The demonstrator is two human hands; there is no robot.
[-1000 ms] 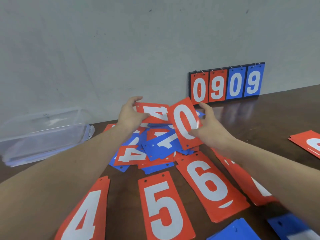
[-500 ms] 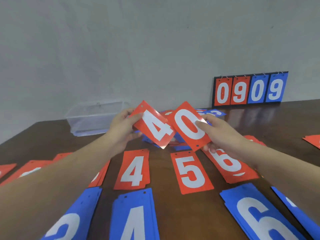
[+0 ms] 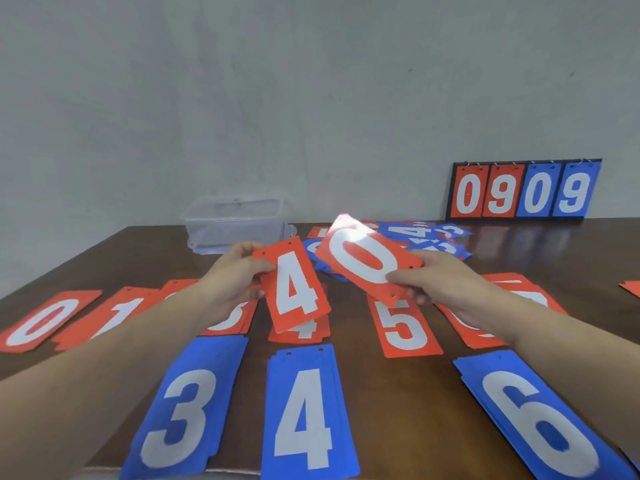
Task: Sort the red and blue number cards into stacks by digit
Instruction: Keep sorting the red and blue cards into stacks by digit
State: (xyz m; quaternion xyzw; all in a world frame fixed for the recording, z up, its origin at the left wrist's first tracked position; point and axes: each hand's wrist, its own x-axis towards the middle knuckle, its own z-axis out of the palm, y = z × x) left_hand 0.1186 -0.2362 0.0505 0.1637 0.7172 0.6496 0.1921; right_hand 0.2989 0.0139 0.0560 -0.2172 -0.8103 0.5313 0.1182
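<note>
- My left hand (image 3: 231,284) pinches a red 4 card (image 3: 294,289) at its top left corner, thumb on the face and fingers curled behind it; the card is lifted and hangs just over the red 4 stack (image 3: 300,330).
- My right hand (image 3: 440,285) pinches a red 0 card (image 3: 367,259) at its near edge, thumb on top; the card is tilted, and a white glare covers its far end.
- Between the two hands, further away, I see the loose pile of mixed cards (image 3: 426,237), mostly blue.
- Left of my left hand lie a red 0 stack (image 3: 43,322) and a red 1 stack (image 3: 116,315); just beside my right hand lies the red 5 stack (image 3: 401,329).
- Nearer to me than the hands are the blue 3 stack (image 3: 183,407), the blue 4 stack (image 3: 304,417) and the blue 6 stack (image 3: 540,420).
- All rests on a dark brown wooden table (image 3: 398,410) against a grey wall (image 3: 277,98); a clear plastic box (image 3: 235,223) stands beyond my left hand, and a scoreboard (image 3: 524,190) showing 0909 leans on the wall beyond my right hand.
- My forearms hide the digits of the red stacks under them; I cannot read these.
</note>
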